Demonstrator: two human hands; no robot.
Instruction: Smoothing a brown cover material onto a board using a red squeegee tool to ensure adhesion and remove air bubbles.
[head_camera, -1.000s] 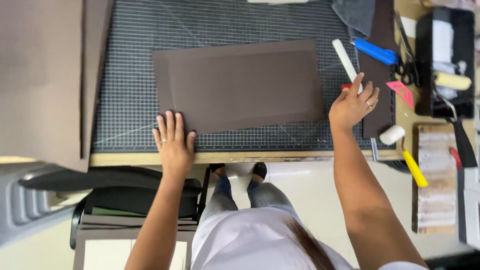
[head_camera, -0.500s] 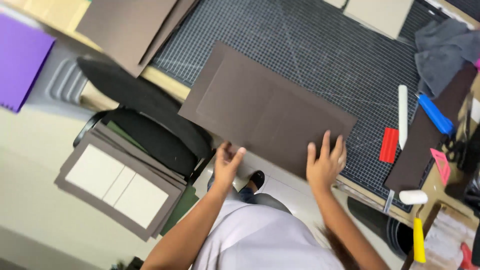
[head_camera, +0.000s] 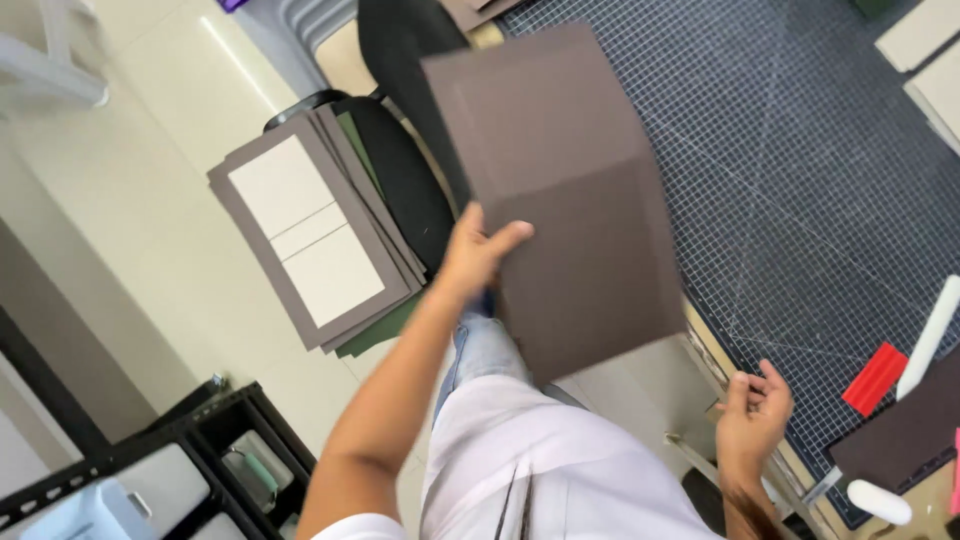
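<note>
I'm lifting the brown sheet (head_camera: 565, 200) off the mat's (head_camera: 800, 150) near edge, left hand (head_camera: 475, 250) pinching its side; right hand (head_camera: 752, 412) hanging open, empty. Next I'd judge a steady carry toward the stack (head_camera: 310, 240).

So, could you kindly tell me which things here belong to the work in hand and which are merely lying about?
In hand:
- brown sheet, gripped by the left hand
- right hand, free beside the cutting mat

Lying about:
- stack of covers
- red block
- white stick
</note>
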